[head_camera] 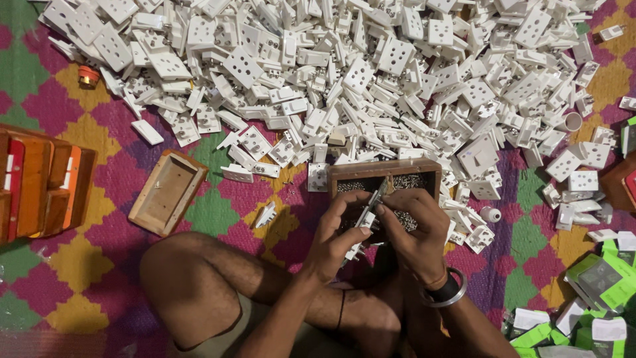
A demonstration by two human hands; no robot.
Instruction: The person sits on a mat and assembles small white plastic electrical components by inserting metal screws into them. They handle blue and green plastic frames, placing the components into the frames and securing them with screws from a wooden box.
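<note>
A patterned mat (79, 278) of purple, green and yellow diamonds covered the floor across the whole frame. Over its upper half, from upper left to far right, spread a great heap of white plastic socket parts (371, 73), many showing round pin holes, lying at every angle and overlapping.

At the left edge stood a stack of orange and brown wooden pieces (40, 182). Just right of it, in the middle left, lay an open shallow wooden tray (167, 192), tilted on the mat. At the lower right corner lay a scatter of green and white packets (599, 292).

Just right of centre sat a small wooden box (385, 174) holding small metal screws (411, 181), touching the lower edge of the heap.

Directly in front of that box, the left hand (338, 242) was clamped around a white socket piece (363, 222), fingers curled about its body. The right hand (414, 229), with a dark band and a metal bangle at the wrist, had its fingers pinched together on a slim metal tool (377, 195) whose tip met the socket piece. The two hands touched each other, centre frame, above the person's bare folded legs.
</note>
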